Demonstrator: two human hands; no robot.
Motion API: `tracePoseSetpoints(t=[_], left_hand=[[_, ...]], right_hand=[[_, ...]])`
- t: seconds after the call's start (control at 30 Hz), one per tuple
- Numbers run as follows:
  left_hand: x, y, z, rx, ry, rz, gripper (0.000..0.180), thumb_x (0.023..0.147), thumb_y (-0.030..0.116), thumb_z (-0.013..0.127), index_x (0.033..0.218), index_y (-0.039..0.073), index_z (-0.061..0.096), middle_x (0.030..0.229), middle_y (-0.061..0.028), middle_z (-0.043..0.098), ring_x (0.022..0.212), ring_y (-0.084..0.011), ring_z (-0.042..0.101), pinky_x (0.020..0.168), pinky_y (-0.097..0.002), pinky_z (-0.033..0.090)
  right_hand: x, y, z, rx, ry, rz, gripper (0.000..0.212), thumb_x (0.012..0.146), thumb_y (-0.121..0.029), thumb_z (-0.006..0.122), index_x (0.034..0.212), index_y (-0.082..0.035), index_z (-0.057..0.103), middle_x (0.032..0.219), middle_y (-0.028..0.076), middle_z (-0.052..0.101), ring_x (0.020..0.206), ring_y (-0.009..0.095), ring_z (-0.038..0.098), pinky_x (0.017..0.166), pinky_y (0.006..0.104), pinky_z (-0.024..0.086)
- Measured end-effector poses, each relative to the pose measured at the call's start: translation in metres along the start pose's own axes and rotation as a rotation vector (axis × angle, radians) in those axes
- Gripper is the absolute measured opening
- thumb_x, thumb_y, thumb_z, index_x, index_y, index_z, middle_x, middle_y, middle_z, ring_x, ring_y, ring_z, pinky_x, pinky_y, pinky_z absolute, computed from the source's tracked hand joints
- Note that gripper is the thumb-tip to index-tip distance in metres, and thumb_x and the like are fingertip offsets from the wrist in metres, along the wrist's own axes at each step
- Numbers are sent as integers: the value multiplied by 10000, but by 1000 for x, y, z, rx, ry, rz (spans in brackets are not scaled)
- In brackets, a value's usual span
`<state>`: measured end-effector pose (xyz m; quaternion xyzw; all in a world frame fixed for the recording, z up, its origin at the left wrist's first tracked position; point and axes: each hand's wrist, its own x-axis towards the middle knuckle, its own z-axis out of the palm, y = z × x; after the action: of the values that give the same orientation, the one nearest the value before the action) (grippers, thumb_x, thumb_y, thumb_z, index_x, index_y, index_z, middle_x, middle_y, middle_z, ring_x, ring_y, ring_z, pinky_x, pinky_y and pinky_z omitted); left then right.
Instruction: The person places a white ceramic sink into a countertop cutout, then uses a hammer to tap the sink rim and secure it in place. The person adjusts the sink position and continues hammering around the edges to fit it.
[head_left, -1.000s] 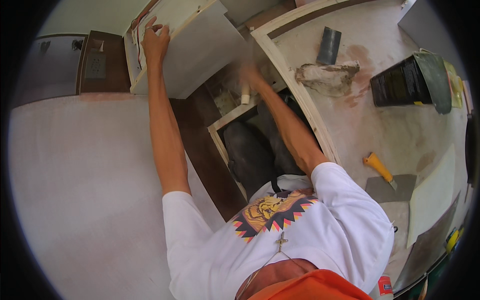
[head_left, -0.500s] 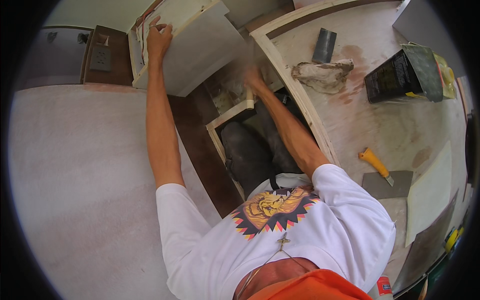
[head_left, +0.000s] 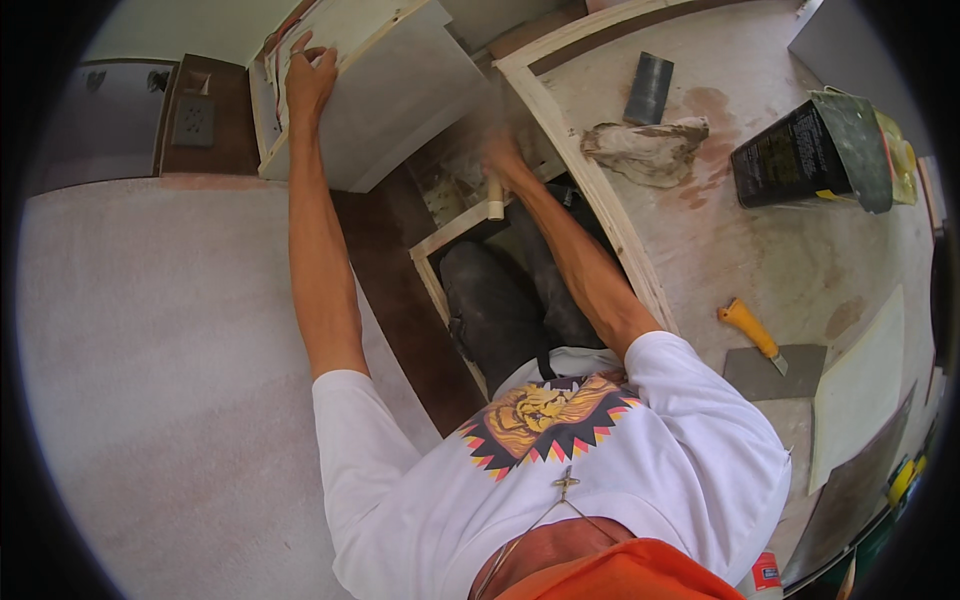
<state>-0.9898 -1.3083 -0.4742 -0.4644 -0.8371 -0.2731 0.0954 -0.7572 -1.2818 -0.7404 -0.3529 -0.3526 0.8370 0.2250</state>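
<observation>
My left hand (head_left: 311,82) rests against the top edge of a pale box-like cabinet section (head_left: 400,110), its fingers bent but apart. Just beyond those fingers, thin reddish wires (head_left: 277,85) run along the open inside of the section. My right hand (head_left: 506,163) reaches down into the gap between that section and a wood-edged worktop (head_left: 590,200). Motion smears its fingers, so whatever they hold cannot be made out. Directly below it, a short pale wooden piece (head_left: 495,198) stands by the corner of a wooden frame (head_left: 455,230).
Right, on the worktop, lie a dark rectangular block (head_left: 649,88), a stained rag (head_left: 645,150), a black can (head_left: 790,155) and a yellow-handled scraper (head_left: 750,330) on a grey sheet (head_left: 740,370). A broad pale panel (head_left: 180,350) spreads left. A brown socket panel (head_left: 205,120) stands behind it.
The view has shifted very slightly. My right hand stays blurred in the same gap, and my left hand keeps its place on the cabinet section.
</observation>
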Motion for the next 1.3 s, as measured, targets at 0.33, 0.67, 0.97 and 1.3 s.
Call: tracePoseSetpoints(t=[0.33,0.67,0.97,1.3], left_hand=[[-4,-13,5,-41,-58,10,698,911,340,640,1474,-17,432,1189,-181,700,1138,-294,659,1028,-392,460],[25,-5,16,-156,-147,33,714,897,283,629,1476,-64,397,1068,-151,711,997,-248,691,950,-347,494],[15,-8,14,-118,-88,94,725,896,292,640,1481,-60,395,1096,-170,713,1004,-271,694,936,-354,503],[20,-27,14,-161,-148,25,755,884,296,649,1487,-71,381,1089,-163,707,1008,-263,685,942,-348,499]], right_hand=[[35,10,0,50,-73,-54,265,1066,-217,404,1150,34,412,808,90,522,579,167,512,525,338,520],[89,18,-31,-198,15,-144,298,1070,-271,404,1286,-66,412,810,54,523,600,156,527,508,305,503],[78,29,-21,-173,101,-35,366,1054,-248,439,1356,-58,360,812,71,534,600,163,540,494,327,499],[73,13,-14,-52,-25,-51,222,1024,-193,460,1203,-75,402,811,52,514,597,150,511,503,337,496]])
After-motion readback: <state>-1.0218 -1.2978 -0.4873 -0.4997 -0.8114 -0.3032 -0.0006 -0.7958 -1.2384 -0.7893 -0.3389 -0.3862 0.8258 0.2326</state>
